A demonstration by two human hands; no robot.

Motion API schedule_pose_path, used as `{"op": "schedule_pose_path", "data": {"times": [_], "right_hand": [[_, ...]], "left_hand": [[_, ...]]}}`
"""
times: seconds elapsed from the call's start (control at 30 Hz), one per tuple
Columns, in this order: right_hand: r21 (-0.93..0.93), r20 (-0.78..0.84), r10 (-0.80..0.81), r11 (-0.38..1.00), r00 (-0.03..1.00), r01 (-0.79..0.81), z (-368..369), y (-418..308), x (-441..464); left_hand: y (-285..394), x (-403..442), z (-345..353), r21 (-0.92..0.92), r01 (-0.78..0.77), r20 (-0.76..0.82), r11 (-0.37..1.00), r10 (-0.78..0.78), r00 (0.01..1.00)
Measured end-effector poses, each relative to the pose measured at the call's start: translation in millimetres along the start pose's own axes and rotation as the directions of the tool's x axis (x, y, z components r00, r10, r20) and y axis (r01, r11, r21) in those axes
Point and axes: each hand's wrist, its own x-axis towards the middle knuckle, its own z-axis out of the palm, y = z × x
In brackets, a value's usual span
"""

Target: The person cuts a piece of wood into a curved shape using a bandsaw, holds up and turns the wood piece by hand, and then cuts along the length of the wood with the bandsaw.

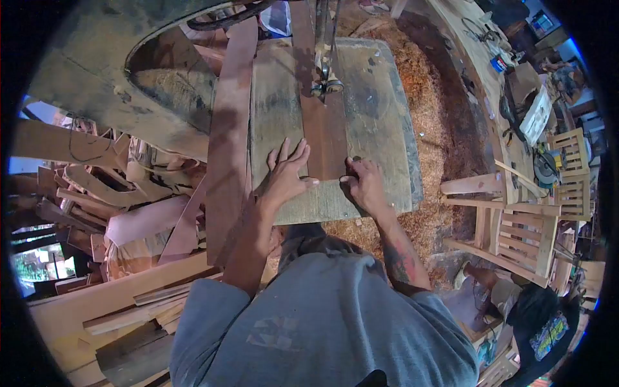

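A reddish-brown wooden board (324, 142) lies flat on the band saw's worn table (277, 97), its far part under the saw's blade guide (327, 87). At the board's near left corner rests my left hand (288, 173), fingers spread over the table and board edge, thumb at the near end. My right hand (366, 184) is on the near right corner, fingers curled against the side edge and thumb at the near end. The blade meets the wood just below the guide; the cut itself is hard to make out.
Left of the table runs a long plank (229, 142) beside the saw's large frame (84, 77). Offcuts (116, 187) are piled farther left. Sawdust (422, 109) covers the floor at right, near a workbench (477, 71) and wooden chair frames (516, 235). Another person (538, 322) is at lower right.
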Motion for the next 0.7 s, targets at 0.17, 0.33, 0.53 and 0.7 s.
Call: {"op": "schedule_pose_path", "data": {"times": [0.17,0.33,0.53,0.7], "right_hand": [[-0.009,0.014,0.006,1.0,1.0,-0.006,-3,-2,2],[-0.015,0.018,0.015,1.0,1.0,-0.014,-4,-4,5],[-0.01,0.026,0.013,1.0,1.0,-0.012,-3,-2,10],[0.007,0.03,0.016,1.0,0.999,-0.016,-1,2,12]], "left_hand": [[-1,2,0,0.021,0.005,0.007,1.0,-0.005,1.0],[3,4,-4,0.017,0.028,0.024,0.999,-0.029,0.999],[2,10,-7,0.015,0.06,0.045,0.998,-0.061,0.997],[-1,14,-4,0.026,0.07,0.05,0.997,-0.071,0.996]]}}
